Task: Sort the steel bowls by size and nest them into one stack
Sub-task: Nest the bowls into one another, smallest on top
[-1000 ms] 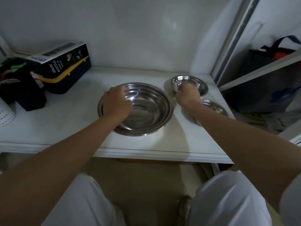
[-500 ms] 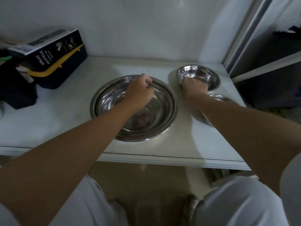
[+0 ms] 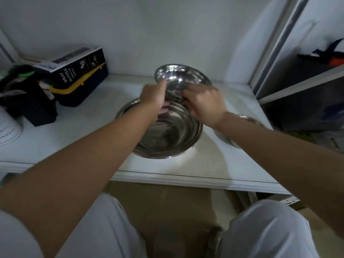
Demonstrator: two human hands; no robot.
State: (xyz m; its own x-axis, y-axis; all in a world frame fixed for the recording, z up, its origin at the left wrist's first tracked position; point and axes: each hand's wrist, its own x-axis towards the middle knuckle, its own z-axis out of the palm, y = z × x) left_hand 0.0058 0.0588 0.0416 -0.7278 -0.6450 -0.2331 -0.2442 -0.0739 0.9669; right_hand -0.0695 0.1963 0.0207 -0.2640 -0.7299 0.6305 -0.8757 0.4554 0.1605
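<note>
A large steel bowl (image 3: pixel 167 135) sits on the white shelf (image 3: pixel 93 127), with nested rims showing at its edge. Above its far side a smaller steel bowl (image 3: pixel 180 75) is lifted and tilted toward me. My left hand (image 3: pixel 153 95) grips its left near rim and my right hand (image 3: pixel 202 103) grips its right near rim. Another steel bowl (image 3: pixel 247 119) lies on the shelf to the right, mostly hidden under my right forearm.
A spray-bottle box (image 3: pixel 74 66) on a blue and yellow case (image 3: pixel 81 92) stands at the back left, beside dark clutter (image 3: pixel 22 94). A metal frame post (image 3: pixel 275 43) and a wall bound the right side. The shelf's front edge (image 3: pixel 186 178) is near my knees.
The small bowl has come off the shelf at the back right and moved left, up over the large bowl. My left hand left the large bowl and took hold of the small one.
</note>
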